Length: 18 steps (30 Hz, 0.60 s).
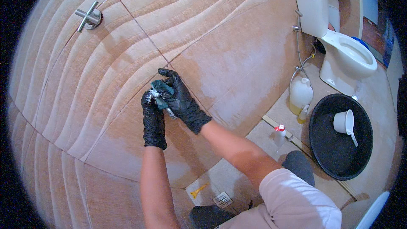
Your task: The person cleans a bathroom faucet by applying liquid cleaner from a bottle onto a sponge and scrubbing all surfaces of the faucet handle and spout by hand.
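Both my hands wear black gloves and meet in front of the tiled wall (140, 140). Between them is a dark teal scouring pad (162, 87), bunched up, with white foam on it. My right hand (181, 101) grips the pad from the right, its index finger and thumb partly raised above it. My left hand (153, 116) is closed at the pad's left side, foam smeared over its fingers. A small pale grey bit (171, 113) pokes out below the pad; its kind is unclear. The wall shows wet and whitish patches around my hands.
A metal cross-handle valve (90, 18) juts from the wall. To the right stand a white toilet (343, 55), a black basin (318, 144) holding a white dipper (342, 122), a jug (301, 93) and a red-capped bottle (280, 131). A yellow tool (199, 191) lies near a floor drain (222, 199).
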Motion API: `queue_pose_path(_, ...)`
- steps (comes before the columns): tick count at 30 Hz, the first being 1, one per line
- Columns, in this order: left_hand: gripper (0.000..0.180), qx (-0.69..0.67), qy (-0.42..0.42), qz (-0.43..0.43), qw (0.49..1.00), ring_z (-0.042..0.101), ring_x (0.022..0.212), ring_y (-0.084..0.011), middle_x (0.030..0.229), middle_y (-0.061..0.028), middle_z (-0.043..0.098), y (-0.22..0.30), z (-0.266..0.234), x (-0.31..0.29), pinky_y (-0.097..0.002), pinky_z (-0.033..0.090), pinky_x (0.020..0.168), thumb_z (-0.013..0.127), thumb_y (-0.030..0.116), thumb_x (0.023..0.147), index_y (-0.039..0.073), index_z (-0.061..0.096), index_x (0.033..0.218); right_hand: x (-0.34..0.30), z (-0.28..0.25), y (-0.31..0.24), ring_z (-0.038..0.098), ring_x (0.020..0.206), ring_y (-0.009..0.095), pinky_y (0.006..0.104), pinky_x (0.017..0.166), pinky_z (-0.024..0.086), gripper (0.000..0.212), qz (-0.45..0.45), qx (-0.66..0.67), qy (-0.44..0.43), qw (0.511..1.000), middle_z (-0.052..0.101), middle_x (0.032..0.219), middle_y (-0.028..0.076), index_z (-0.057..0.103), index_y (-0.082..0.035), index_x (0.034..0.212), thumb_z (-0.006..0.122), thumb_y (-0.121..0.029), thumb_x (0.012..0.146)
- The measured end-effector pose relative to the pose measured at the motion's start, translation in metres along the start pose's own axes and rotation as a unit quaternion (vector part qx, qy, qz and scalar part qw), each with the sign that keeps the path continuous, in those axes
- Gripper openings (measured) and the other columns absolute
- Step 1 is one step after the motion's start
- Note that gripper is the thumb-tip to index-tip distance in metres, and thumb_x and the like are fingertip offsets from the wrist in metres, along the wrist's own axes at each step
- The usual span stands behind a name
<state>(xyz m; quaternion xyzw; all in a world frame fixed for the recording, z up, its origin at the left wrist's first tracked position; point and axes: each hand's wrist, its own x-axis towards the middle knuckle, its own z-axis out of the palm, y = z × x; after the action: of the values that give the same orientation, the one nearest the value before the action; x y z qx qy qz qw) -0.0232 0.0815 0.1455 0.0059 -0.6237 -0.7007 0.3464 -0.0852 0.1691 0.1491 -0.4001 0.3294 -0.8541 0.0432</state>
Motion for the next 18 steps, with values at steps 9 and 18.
queue_pose_path(9,0.034,0.071,-0.007,0.015,0.997,0.048,0.100,-0.0148,0.108,-0.0028,0.054,-0.005,-0.026,0.006,-0.0288,0.037,0.089,0.040,0.033,0.091,0.009,0.050,0.113,0.056,-0.011,-0.035,0.060,0.086,0.023,0.0335,0.073,0.047,0.025,-0.003,-0.326,-0.270,0.906,0.061,0.091,0.014,0.055,-0.003,0.099,0.059,-0.017,0.079)
queue_pose_path(18,0.025,0.085,0.015,0.077,0.993,0.051,0.079,-0.0120,0.090,0.0014,0.056,-0.004,-0.006,0.005,-0.0248,0.043,0.072,0.041,0.028,0.090,0.010,0.055,0.101,0.058,-0.011,-0.040,0.059,0.079,0.019,0.0324,0.068,0.048,0.020,-0.022,-0.332,-0.357,0.873,0.061,0.089,0.011,0.053,-0.004,0.099,0.054,-0.012,0.080)
